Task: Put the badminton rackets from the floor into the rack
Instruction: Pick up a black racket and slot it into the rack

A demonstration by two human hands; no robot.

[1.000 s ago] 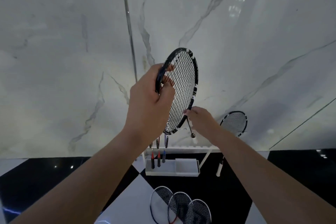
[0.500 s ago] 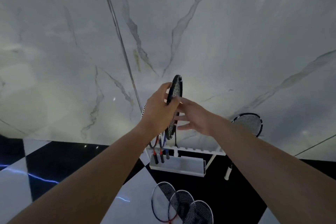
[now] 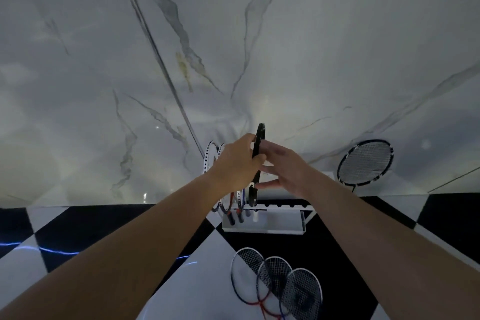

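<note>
I am lowering the black racket (image 3: 259, 143), now turned edge-on, into the white rack (image 3: 275, 228); left hand (image 3: 237, 163) gripping its frame, right hand (image 3: 288, 166) loosening beside it.

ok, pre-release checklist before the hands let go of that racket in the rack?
1. Left hand grips the black racket by its frame: ok.
2. Right hand, fingers spread beside the frame, steadying it: ok, actual contact cannot tell.
3. Racket upright, edge-on to the camera, its white handle end down inside the white rack: ok.
4. Shaft seated in a slot of the top rail: cannot tell, hidden behind the frame.
5. Clear of the rackets already in the rack to its left: cannot tell.
6. Three rackets on the floor remain: task not done.
</note>
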